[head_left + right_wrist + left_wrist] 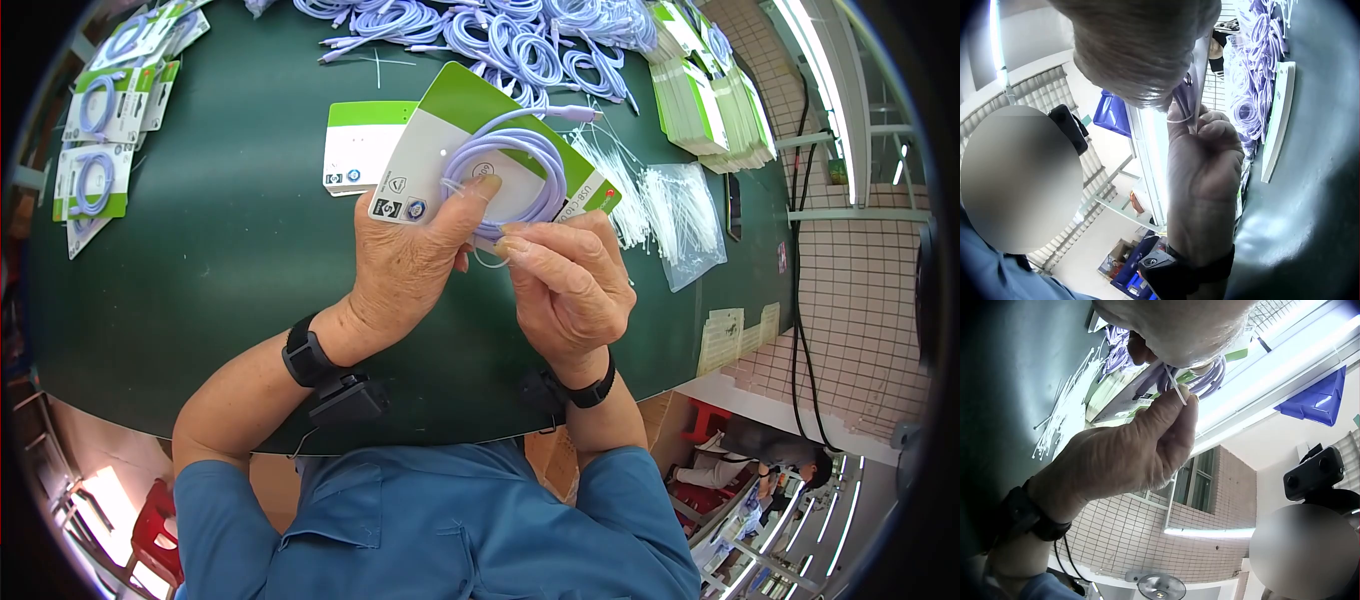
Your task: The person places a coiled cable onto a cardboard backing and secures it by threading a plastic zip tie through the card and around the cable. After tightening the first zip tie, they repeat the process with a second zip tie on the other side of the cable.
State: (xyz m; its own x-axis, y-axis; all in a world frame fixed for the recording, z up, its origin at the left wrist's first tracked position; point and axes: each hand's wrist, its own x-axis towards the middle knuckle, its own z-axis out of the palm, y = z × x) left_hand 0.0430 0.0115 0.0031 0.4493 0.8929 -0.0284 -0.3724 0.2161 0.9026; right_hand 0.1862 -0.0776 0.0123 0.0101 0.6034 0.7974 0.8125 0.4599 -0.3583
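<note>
In the head view my left hand [410, 255] holds a green-and-white cardboard card [425, 150], with its thumb pressed over a coiled lilac USB cable [553, 180] lying against the card. One cable plug [583, 114] sticks out to the upper right. At the coil's lower edge my right hand [575, 275] pinches a thin white cable tie [1177, 386] between thumb and forefinger. The tie curves in a loop below the card. From the right wrist, the tie shows passing round the cable and card edge, with the left hand [1204, 169] behind it.
A short stack of cards [350, 145] lies behind the left hand. Lilac cables [500, 45] heap at the back. Loose white ties [680, 210] lie in a bag at right, near stacked cards [690, 105]. Carded cables [95, 185] lie far left on the green table [200, 280].
</note>
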